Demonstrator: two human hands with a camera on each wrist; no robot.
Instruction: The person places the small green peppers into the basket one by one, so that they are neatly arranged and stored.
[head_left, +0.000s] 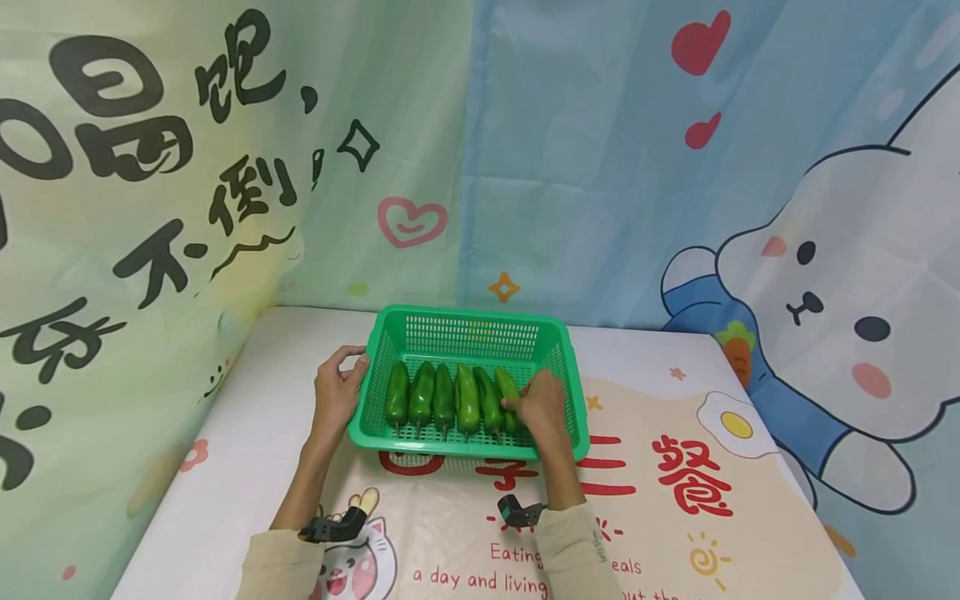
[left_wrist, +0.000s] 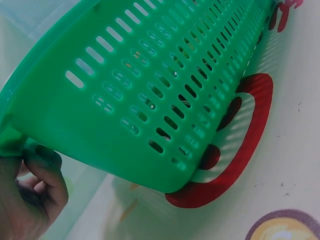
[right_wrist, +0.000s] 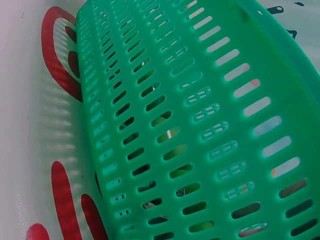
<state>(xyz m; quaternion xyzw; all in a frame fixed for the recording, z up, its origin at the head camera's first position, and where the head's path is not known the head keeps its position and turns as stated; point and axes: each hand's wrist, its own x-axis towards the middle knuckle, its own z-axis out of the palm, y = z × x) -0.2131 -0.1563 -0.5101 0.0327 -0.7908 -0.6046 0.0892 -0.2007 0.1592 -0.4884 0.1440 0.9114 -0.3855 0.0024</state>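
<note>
Several green peppers (head_left: 444, 398) lie side by side in a row in a green plastic basket (head_left: 465, 451), stems toward the near side. At the basket's left rim, my left hand (head_left: 337, 387) grips the edge; in the left wrist view its curled fingers (left_wrist: 47, 167) show just under the rim. My right hand (head_left: 542, 407) reaches over the near rim into the basket and holds the rightmost green pepper (head_left: 507, 385), thumb against its side. The basket wall (right_wrist: 165, 110) hides this hand in the right wrist view.
The basket stands on a printed tablecloth (head_left: 660, 533) with red characters and cartoon drawings. Behind the table hangs a printed curtain (head_left: 555, 167) with a rabbit on its right side. Dark straps with small devices (head_left: 335, 527) sit on both wrists.
</note>
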